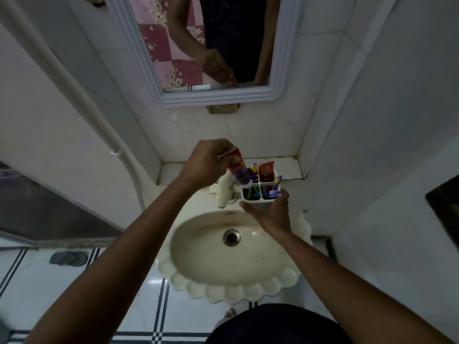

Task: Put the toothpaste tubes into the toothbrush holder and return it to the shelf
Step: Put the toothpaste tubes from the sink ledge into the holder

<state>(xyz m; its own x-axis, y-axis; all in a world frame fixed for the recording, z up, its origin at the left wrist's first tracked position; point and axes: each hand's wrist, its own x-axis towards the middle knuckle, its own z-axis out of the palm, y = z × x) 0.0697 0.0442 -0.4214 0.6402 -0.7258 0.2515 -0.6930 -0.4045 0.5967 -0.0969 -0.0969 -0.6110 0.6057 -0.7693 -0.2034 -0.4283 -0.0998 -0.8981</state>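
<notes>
toothpaste tube: soft red-and-purple plastic toothpaste tube [237,167], tilted, crimped end up in the left hand [207,161], cap end down at the rim of the holder's rear-left cell
holder: white plastic four-cell toothbrush holder [259,198], held over the sink in the right hand [269,213]
step: inserting a tube, judged roughly mid-task; a second red tube [266,171] already stands in the rear-right cell
left grip: fingers closed tight on the tube's upper end, knuckles toward camera; fingertips hidden
right grip: palm under the holder's base, fingers curled up its near wall, clamped on it
other contents: purple toothbrushes [274,191] in cells beside and just below the tube's tip
next move: judged to need the cap steered clear of the bristles, tube straightened, pushed down, let go
after that: holder goes to the tiled white ledge shelf [289,166], just beyond both hands
nearby: cream tap [223,192] directly under left wrist; scalloped cream basin [188,281] below
</notes>
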